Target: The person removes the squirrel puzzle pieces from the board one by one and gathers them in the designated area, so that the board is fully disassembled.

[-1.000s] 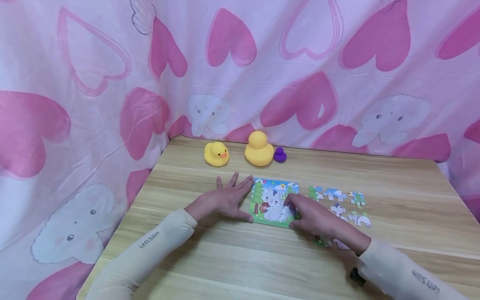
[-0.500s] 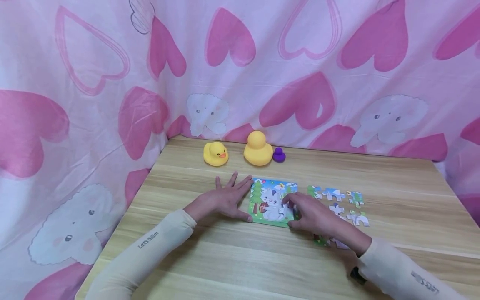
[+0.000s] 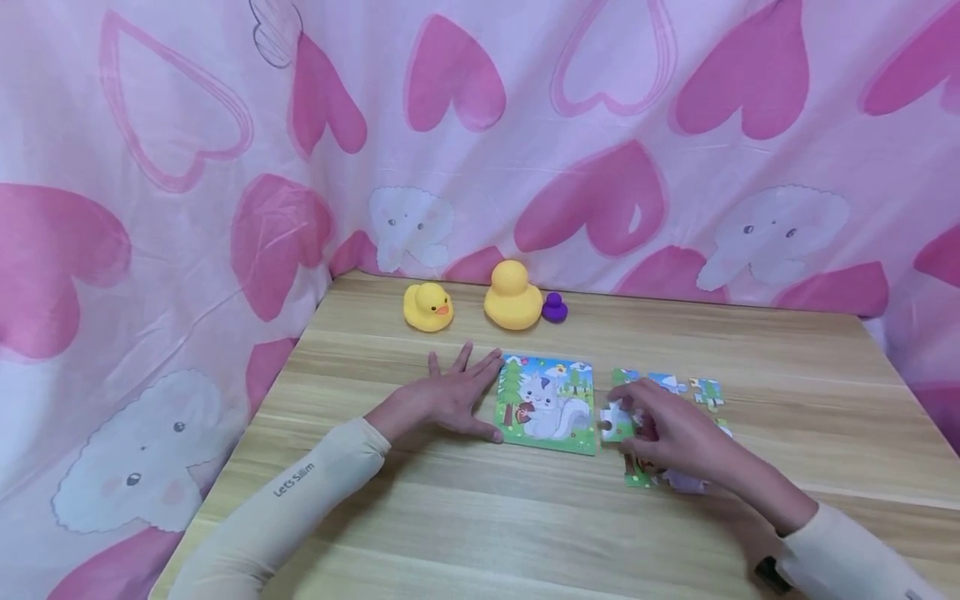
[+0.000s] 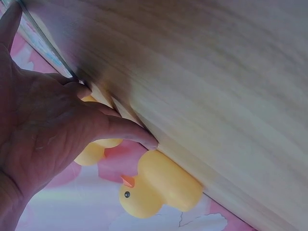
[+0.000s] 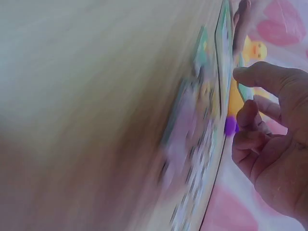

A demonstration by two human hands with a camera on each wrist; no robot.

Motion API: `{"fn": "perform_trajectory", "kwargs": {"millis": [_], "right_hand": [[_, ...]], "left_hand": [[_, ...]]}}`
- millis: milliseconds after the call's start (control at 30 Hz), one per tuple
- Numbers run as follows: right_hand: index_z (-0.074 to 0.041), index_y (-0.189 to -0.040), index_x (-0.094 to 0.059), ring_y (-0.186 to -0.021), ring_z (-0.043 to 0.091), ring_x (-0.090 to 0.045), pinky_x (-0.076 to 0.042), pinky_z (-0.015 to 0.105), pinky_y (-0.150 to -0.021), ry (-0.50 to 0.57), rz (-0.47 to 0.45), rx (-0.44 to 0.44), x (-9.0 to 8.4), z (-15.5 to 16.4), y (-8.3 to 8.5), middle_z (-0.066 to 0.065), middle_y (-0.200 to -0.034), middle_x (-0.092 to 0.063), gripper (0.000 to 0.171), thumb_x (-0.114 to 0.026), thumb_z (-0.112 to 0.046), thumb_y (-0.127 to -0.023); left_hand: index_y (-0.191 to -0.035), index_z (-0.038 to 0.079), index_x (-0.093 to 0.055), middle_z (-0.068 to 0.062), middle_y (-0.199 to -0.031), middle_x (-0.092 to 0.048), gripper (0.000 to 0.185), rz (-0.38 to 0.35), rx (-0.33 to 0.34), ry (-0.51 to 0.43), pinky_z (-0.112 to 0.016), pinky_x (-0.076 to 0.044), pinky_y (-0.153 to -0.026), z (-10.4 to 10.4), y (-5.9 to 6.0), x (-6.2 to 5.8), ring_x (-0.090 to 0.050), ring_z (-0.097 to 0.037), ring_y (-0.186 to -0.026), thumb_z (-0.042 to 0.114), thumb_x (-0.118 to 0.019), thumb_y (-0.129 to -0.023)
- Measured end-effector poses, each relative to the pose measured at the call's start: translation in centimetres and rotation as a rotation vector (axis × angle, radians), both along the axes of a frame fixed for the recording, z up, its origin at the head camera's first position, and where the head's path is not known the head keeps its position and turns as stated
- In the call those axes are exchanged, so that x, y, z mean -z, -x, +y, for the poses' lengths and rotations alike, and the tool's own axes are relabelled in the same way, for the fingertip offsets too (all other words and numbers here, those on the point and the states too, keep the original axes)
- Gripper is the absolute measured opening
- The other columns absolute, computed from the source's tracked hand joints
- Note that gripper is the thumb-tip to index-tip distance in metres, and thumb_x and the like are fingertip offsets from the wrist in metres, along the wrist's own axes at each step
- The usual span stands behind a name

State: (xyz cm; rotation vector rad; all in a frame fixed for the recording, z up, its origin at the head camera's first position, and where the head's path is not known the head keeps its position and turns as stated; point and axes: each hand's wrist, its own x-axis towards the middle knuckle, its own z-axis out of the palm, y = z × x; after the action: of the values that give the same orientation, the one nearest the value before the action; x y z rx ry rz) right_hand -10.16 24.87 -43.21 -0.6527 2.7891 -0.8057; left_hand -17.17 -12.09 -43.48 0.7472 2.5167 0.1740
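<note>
In the head view a square squirrel picture card (image 3: 551,404) lies flat on the wooden table. My left hand (image 3: 450,402) is spread flat along its left side, thumb and fingertip at its edge; the left wrist view shows the same hand (image 4: 48,120) with straight fingers on the tabletop. Just right of the card, my right hand (image 3: 667,425) pinches a jigsaw puzzle piece (image 3: 615,423) of green, white and blue. The right wrist view has this piece (image 5: 244,90) between thumb and finger. Loose puzzle pieces (image 3: 708,392) lie under and beyond the right hand, partly hidden by it.
Along the table's back stand a small yellow duck (image 3: 429,308), a larger yellow duck (image 3: 513,300) facing away and a tiny purple duck (image 3: 554,308). A pink heart-print curtain (image 3: 585,108) hangs behind and left of the table (image 3: 465,533).
My right hand has moved right, off the card and over towards the loose pieces, carrying the puzzle piece. The squirrel's tail on the card is now uncovered. My left hand stays put.
</note>
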Motion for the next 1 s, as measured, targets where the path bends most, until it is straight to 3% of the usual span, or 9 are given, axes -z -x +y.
{"fn": "perform_trajectory", "kwargs": {"millis": [167, 400, 567, 733, 1000], "right_hand": [[-0.019, -0.138, -0.063, -0.069, 0.000, -0.054, -0.049, 0.021, -0.056, 0.048, 0.006, 0.040, 0.2, 3.4, -1.6, -0.004, -0.105, -0.060, 0.064, -0.090, -0.009, -0.081], [-0.015, -0.133, -0.064, -0.078, -0.003, -0.055, -0.050, 0.020, -0.059, 0.060, 0.094, 0.069, 0.7, 8.3, -3.7, -0.005, -0.105, -0.061, 0.066, -0.093, -0.005, -0.075], [-0.014, -0.129, -0.064, -0.077, -0.005, -0.055, -0.050, 0.020, -0.059, 0.059, 0.088, 0.096, 1.5, 11.0, -5.1, -0.005, -0.101, -0.060, 0.065, -0.092, -0.002, -0.072], [-0.012, -0.127, -0.065, -0.076, -0.004, -0.056, -0.051, 0.020, -0.060, 0.090, 0.066, 0.092, 2.3, 12.8, -5.9, -0.006, -0.096, -0.058, 0.066, -0.087, 0.010, -0.068], [-0.013, -0.127, -0.067, -0.077, -0.006, -0.055, -0.052, 0.020, -0.061, 0.058, 0.075, 0.057, 2.7, 13.3, -6.0, -0.010, -0.096, -0.057, 0.065, -0.093, 0.002, -0.069]], "left_hand": [[-0.172, 0.028, 0.003, 0.010, -0.180, 0.010, 0.127, -0.013, -0.005, 0.006, -0.089, 0.004, -0.116, 0.0, -0.2, 0.1, 0.015, -0.040, -0.166, 0.085, -0.066, -0.081], [-0.172, 0.027, 0.001, 0.008, -0.181, 0.008, 0.127, -0.010, -0.011, -0.002, -0.088, 0.005, -0.117, 0.0, -0.2, -0.1, 0.014, -0.040, -0.165, 0.084, -0.067, -0.082], [-0.172, 0.027, 0.002, 0.008, -0.181, 0.009, 0.127, -0.009, -0.004, -0.005, -0.088, 0.005, -0.116, 0.0, -0.1, 0.0, 0.015, -0.040, -0.165, 0.085, -0.066, -0.081], [-0.172, 0.026, 0.001, 0.008, -0.181, 0.008, 0.127, -0.011, -0.003, -0.019, -0.088, 0.006, -0.116, 0.1, 0.0, 0.1, 0.015, -0.040, -0.165, 0.085, -0.067, -0.081], [-0.172, 0.027, 0.001, 0.007, -0.181, 0.009, 0.127, -0.018, -0.009, -0.020, -0.088, 0.007, -0.116, 0.0, -0.1, -0.2, 0.015, -0.040, -0.165, 0.084, -0.067, -0.082]]}}
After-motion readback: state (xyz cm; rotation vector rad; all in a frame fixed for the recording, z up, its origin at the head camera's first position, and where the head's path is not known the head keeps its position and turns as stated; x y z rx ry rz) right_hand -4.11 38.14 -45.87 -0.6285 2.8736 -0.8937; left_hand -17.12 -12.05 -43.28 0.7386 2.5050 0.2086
